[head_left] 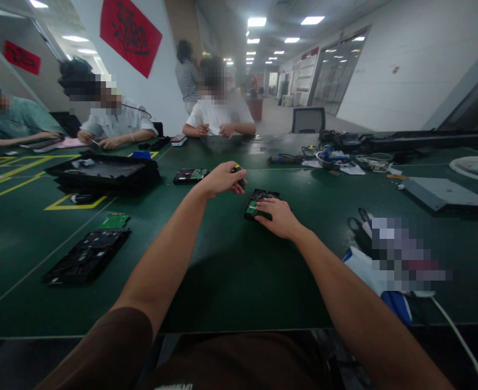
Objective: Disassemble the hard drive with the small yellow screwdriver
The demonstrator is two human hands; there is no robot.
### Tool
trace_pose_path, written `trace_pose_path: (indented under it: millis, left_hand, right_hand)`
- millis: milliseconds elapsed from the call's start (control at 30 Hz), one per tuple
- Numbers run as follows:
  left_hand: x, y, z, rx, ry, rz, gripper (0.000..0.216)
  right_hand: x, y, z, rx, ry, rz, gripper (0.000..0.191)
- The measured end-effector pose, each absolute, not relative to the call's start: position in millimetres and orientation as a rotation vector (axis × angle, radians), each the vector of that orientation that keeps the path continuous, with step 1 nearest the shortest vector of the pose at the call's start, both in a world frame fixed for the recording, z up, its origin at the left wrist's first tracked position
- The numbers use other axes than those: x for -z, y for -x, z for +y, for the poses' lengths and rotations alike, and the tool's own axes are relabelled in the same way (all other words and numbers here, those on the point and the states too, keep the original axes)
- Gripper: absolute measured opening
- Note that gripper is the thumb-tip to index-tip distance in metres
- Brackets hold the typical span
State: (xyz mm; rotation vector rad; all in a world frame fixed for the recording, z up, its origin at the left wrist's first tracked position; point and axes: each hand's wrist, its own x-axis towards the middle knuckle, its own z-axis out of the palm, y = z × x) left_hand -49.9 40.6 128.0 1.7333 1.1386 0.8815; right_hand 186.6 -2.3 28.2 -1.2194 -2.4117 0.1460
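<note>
A small black device with a green circuit board [258,201] lies on the green table [230,271] in front of me. My right hand [278,216] rests on its near right side, fingers spread flat and pressing it down. My left hand [222,180] hovers just left of and above the device, fingers wrapped around a dark tool with a yellow-green tip [239,172], likely a screwdriver held upright over the board.
A second board [190,175] lies further left. A black tray [100,172] and a dismantled black panel [86,254] with a green board [113,220] sit on the left. Cables and tools [336,157] clutter the far right. Three people sit across the table.
</note>
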Motion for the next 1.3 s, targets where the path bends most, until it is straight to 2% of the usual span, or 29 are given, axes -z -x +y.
trace_pose_path:
  millis: [867,1300]
  left_hand:
    - [-128.8,50.3,40.8,-0.877,-1.717,1.155,0.015]
    - [-127.0,46.2,40.4,-0.861,-1.916,0.959,0.016]
  right_hand:
    - [-26.4,-186.8,-1.4,-0.114,1.201,-2.422,0.035]
    - [-27.9,-186.6,-2.6,-0.079,1.211,-2.447,0.038]
